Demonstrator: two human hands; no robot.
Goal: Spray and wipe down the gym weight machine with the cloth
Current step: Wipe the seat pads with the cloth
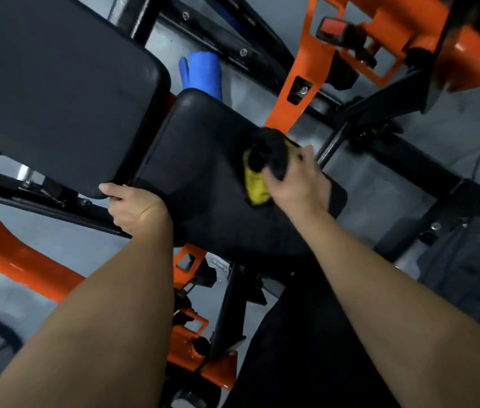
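The right hand (pixel 299 184), just right of center, bunched a yellow-and-black cloth (pixel 259 187) in curled fingers against the black seat pad (pixel 203 160). The left hand (pixel 128 206), left of center, gripped the lower corner of the larger back pad (pixel 56 92), thumb on top. Orange frame (pixel 12 248) ran at the lower left.

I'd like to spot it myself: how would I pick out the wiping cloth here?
Start at the orange-framed weight machine with two black padded cushions and take the smaller cushion, in the middle. Near its right edge the right hand grips a bunched yellow-and-black cloth, the only yellow thing among black pads and orange steel.
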